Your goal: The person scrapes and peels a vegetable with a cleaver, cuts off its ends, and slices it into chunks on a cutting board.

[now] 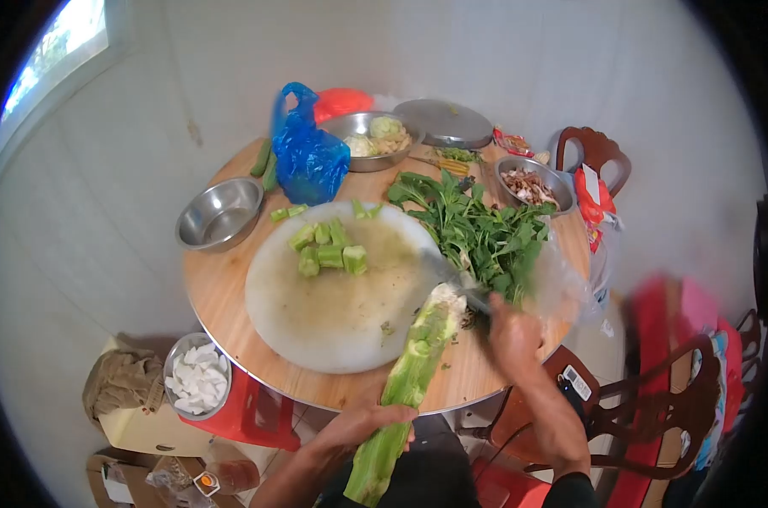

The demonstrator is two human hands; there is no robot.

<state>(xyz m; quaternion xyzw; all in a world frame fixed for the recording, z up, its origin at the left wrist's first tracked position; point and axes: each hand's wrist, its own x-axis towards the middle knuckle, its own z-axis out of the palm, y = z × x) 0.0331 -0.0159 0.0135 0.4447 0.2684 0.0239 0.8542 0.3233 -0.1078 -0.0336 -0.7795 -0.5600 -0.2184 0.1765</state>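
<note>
My left hand is wrapped round a long, thick green vegetable stem, tilted up over the near edge of the table. Its upper end is pale and rough, with patches of skin along the side. In my right hand is a knife, smeared by motion, its blade right at the stem's pale end. Beyond them lies a round white cutting board bearing several cut green chunks. Leafy greens are heaped to the right of the board, close to the knife.
On the round wooden table stand an empty steel bowl, a blue plastic bag, a steel basin of vegetables and a bowl of brownish pieces. A bowl of white pieces sits low left. Wooden chairs stand right.
</note>
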